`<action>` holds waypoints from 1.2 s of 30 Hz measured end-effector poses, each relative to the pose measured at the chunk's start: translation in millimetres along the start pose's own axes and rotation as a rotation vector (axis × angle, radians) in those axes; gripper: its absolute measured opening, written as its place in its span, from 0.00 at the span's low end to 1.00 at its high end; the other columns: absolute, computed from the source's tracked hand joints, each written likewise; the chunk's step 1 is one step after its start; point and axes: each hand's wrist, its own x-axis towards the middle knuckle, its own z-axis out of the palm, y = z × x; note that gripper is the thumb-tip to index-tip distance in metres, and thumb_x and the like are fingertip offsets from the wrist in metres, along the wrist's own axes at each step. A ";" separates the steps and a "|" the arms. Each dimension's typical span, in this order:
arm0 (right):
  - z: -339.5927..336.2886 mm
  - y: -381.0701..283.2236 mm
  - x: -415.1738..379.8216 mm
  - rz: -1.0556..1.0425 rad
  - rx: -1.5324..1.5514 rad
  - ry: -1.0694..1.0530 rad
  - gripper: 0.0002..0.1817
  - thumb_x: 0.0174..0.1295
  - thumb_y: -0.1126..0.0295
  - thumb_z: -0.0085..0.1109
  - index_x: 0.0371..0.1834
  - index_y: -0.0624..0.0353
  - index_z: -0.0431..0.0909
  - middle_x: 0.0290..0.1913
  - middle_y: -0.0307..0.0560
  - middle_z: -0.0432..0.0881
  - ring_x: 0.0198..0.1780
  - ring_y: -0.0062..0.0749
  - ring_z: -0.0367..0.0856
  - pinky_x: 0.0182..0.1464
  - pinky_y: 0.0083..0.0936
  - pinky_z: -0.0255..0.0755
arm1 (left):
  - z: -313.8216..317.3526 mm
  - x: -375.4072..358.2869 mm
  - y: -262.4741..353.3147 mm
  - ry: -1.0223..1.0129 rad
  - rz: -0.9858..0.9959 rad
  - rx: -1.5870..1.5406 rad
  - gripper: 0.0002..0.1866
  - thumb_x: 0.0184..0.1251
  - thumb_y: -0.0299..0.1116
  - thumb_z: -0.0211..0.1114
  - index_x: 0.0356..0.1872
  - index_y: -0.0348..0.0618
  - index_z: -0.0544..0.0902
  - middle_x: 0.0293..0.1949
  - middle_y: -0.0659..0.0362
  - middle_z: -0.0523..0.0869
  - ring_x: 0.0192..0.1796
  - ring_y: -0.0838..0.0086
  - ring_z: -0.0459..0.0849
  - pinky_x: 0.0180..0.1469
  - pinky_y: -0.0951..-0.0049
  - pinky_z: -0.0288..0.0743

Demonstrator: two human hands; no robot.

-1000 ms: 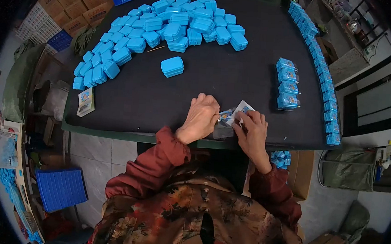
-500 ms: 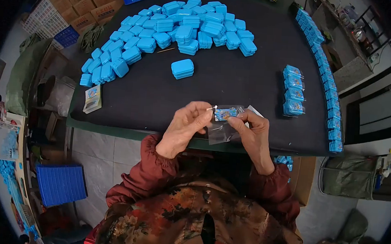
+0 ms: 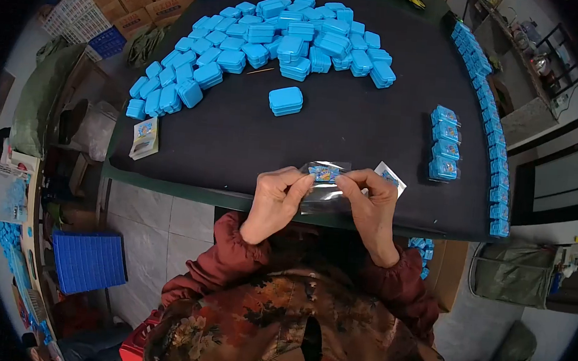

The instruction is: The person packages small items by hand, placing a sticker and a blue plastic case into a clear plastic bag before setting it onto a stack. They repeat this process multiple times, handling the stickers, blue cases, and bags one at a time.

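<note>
In the head view, my left hand [image 3: 277, 203] and my right hand [image 3: 373, 206] are both closed in a pinch near the table's front edge. Between them is a clear plastic bag [image 3: 321, 201] with a small blue printed sticker [image 3: 324, 174] lying flat against it. My left thumb and finger grip the sticker's left end; my right thumb presses its right end. Partly behind my right fingers lies a white-edged sticker sheet [image 3: 394, 181]. Beyond my hands, a short stack of blue cases [image 3: 286, 101] stands on the black table [image 3: 218, 135].
Many blue cases [image 3: 291, 46] are heaped at the back. Bagged cases with stickers [image 3: 445, 151] stand in a short row at right, and a longer row [image 3: 495, 151] lines the right edge. A sticker booklet [image 3: 146, 138] lies left. A cardboard box [image 3: 446, 275] sits below the table.
My left fingertips have moved onto the sticker's left end, and the sticker looks flatter and straighter on the bag. The whole view has shifted slightly, uncovering more of the sheet by my right hand.
</note>
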 end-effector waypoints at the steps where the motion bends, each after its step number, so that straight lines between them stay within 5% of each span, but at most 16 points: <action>1: 0.1 -0.3 -0.3 0.025 0.027 0.004 0.04 0.58 0.75 0.59 0.29 0.64 0.81 0.23 0.33 0.77 0.27 0.11 0.69 0.30 0.11 0.61 | -6.5 1.0 3.8 -0.086 -0.146 -0.203 0.13 0.66 0.30 0.59 0.24 0.32 0.79 0.18 0.64 0.75 0.23 0.84 0.69 0.25 0.79 0.63; 2: 0.0 0.6 0.6 0.025 0.028 0.005 0.04 0.58 0.75 0.59 0.29 0.64 0.81 0.23 0.33 0.77 0.27 0.11 0.69 0.30 0.11 0.61 | -11.9 2.4 6.2 -0.172 -0.292 -0.408 0.13 0.66 0.29 0.59 0.23 0.32 0.79 0.18 0.64 0.75 0.23 0.83 0.69 0.26 0.80 0.64; 7: -2.8 -1.0 1.4 0.078 0.107 -0.055 0.06 0.61 0.74 0.56 0.30 0.64 0.81 0.23 0.34 0.78 0.28 0.13 0.71 0.33 0.12 0.64 | -20.3 4.8 9.9 -0.268 -0.243 -0.393 0.11 0.65 0.26 0.59 0.23 0.32 0.78 0.19 0.62 0.76 0.23 0.83 0.70 0.27 0.79 0.65; 13: 8.0 6.8 -2.9 -0.056 -0.043 0.110 0.03 0.59 0.77 0.58 0.34 0.66 0.79 0.24 0.36 0.79 0.30 0.15 0.75 0.36 0.13 0.69 | -2.3 -6.0 19.0 0.076 0.206 0.269 0.07 0.53 0.19 0.63 0.19 0.34 0.75 0.18 0.52 0.73 0.19 0.58 0.73 0.21 0.67 0.65; 16: 1.9 7.8 -1.3 -0.125 -0.138 0.102 0.03 0.58 0.79 0.59 0.34 0.66 0.78 0.25 0.37 0.79 0.30 0.16 0.76 0.35 0.14 0.69 | 4.9 -8.5 24.0 0.106 0.234 0.315 0.07 0.52 0.19 0.63 0.18 0.34 0.74 0.17 0.52 0.73 0.20 0.58 0.74 0.21 0.66 0.66; 18: -0.8 2.2 -6.4 -0.115 -0.048 0.071 0.02 0.58 0.78 0.58 0.33 0.65 0.77 0.26 0.37 0.79 0.31 0.16 0.76 0.35 0.14 0.69 | 1.2 -4.2 18.4 0.138 0.230 0.333 0.07 0.54 0.20 0.62 0.20 0.33 0.74 0.17 0.53 0.73 0.19 0.63 0.74 0.22 0.69 0.66; 21: -4.1 -1.8 -8.1 -0.073 0.119 0.058 0.02 0.60 0.76 0.58 0.33 0.64 0.77 0.27 0.37 0.79 0.31 0.16 0.75 0.36 0.14 0.68 | -11.0 -3.3 10.1 -0.100 -0.005 -0.149 0.08 0.60 0.22 0.61 0.22 0.31 0.75 0.19 0.55 0.74 0.20 0.74 0.71 0.23 0.73 0.64; 24: -5.3 -1.0 -6.4 -0.044 0.221 0.074 0.03 0.62 0.74 0.57 0.34 0.63 0.76 0.28 0.36 0.79 0.32 0.14 0.74 0.37 0.13 0.67 | -12.5 -2.9 11.6 -0.149 0.031 -0.224 0.08 0.59 0.21 0.61 0.22 0.32 0.75 0.19 0.56 0.74 0.21 0.74 0.72 0.23 0.74 0.64; 27: -6.2 -1.2 -6.0 -0.059 0.242 0.036 0.04 0.62 0.73 0.57 0.34 0.63 0.76 0.31 0.35 0.78 0.34 0.13 0.73 0.38 0.12 0.66 | -12.7 -1.1 10.9 0.011 0.215 0.198 0.09 0.59 0.22 0.62 0.21 0.32 0.75 0.19 0.58 0.74 0.23 0.75 0.73 0.23 0.75 0.64; 31: -9.2 -7.2 -5.9 0.055 0.411 -0.135 0.05 0.63 0.72 0.57 0.34 0.62 0.76 0.32 0.35 0.78 0.35 0.13 0.72 0.40 0.12 0.67 | -12.8 -1.8 10.1 0.050 0.285 0.323 0.05 0.58 0.21 0.63 0.25 0.33 0.76 0.20 0.60 0.73 0.24 0.79 0.73 0.23 0.77 0.64; 33: -7.6 -11.6 -5.2 0.068 0.428 -0.167 0.05 0.62 0.72 0.58 0.34 0.61 0.75 0.32 0.35 0.78 0.36 0.13 0.73 0.40 0.12 0.67 | -13.9 0.5 14.5 -0.060 -0.159 -0.185 0.03 0.56 0.18 0.62 0.30 0.34 0.76 0.23 0.62 0.74 0.26 0.83 0.72 0.24 0.78 0.64; 36: -7.7 -11.4 -5.0 0.126 0.398 -0.241 0.05 0.62 0.72 0.58 0.35 0.61 0.75 0.33 0.35 0.78 0.36 0.13 0.73 0.41 0.12 0.68 | -11.8 1.0 6.1 -0.148 -0.235 -0.383 0.07 0.55 0.15 0.59 0.34 0.35 0.77 0.29 0.63 0.76 0.31 0.87 0.72 0.29 0.83 0.66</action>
